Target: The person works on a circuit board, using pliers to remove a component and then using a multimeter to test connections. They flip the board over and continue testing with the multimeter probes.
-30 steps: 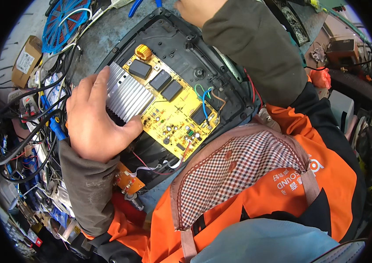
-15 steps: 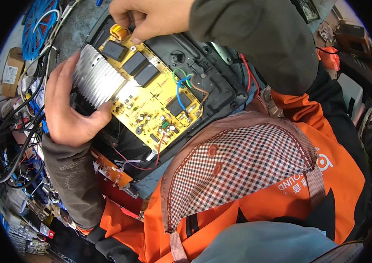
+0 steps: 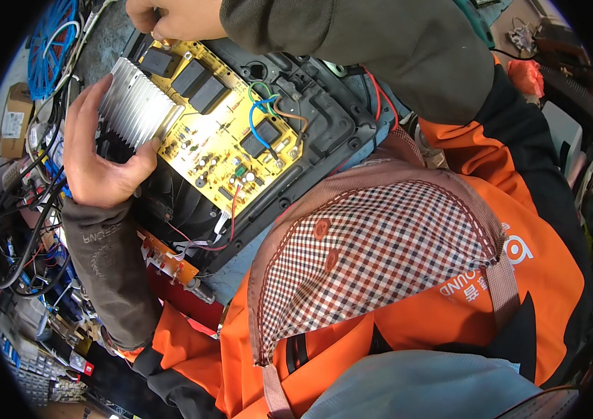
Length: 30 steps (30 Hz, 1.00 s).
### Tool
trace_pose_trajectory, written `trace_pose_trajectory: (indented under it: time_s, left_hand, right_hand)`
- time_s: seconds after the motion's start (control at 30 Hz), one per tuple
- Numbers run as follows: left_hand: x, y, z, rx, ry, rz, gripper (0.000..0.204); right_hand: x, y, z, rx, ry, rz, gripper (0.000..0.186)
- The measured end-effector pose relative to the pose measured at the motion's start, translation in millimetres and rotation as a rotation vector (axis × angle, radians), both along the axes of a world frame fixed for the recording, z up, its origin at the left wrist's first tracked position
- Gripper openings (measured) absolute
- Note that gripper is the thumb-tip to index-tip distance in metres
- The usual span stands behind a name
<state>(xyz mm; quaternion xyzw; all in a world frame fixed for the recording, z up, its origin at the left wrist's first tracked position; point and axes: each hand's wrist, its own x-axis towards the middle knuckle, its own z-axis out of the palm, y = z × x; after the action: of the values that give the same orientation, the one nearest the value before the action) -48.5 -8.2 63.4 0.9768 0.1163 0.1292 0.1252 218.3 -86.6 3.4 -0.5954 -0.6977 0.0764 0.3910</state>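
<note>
A yellow circuit board (image 3: 202,152) lies tilted in a black plastic casing (image 3: 324,105). It carries a finned silver heat sink (image 3: 136,101), black block components and small parts. My left hand (image 3: 104,153) grips the board's left side, its fingers along the heat sink and its thumb at the board's near edge. At the far end, my right hand (image 3: 181,17) pinches around a copper coil (image 3: 164,43), which its fingers mostly cover. Blue, green and brown wires (image 3: 261,112) run from the board's right part. A white connector (image 3: 222,222) sits at the near corner.
A small orange board (image 3: 167,260) hangs on wires by my left sleeve. Tangled black cables (image 3: 24,230) and loose parts crowd the left side. Beyond them are a blue round grille (image 3: 52,52) and a cardboard box (image 3: 16,122). My checked apron (image 3: 380,244) borders the casing's near edge.
The board, the casing and both hands now appear farther left and up in the picture. My right fingers have closed over the coil, which was more visible before. My left hand keeps its grip.
</note>
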Motion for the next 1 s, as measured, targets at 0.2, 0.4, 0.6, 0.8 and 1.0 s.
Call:
trace_pose_trajectory:
  time_s: [0.2,0.4,0.6,0.8,1.0]
  left_hand:
    - [1,-9,0,0.021,0.010,0.023,0.084]
    - [2,-12,-4,0.014,0.026,0.038,0.084]
    - [-3,-12,-12,-0.012,0.037,0.051,0.089]
    - [-11,-10,-10,-0.012,0.057,0.053,0.101]
    - [-12,-21,-2,-0.045,0.061,0.148,0.103]
  right_hand:
    - [5,-8,10,-0.033,0.146,-0.004,0.016]
    - [3,-10,8,-0.028,0.122,0.029,0.022]
    - [5,-6,2,0.019,0.150,0.083,0.022]
    - [-2,-7,20,-0.242,-0.010,0.070,0.021]
    - [-2,-25,29,-0.275,0.066,0.089,0.019]
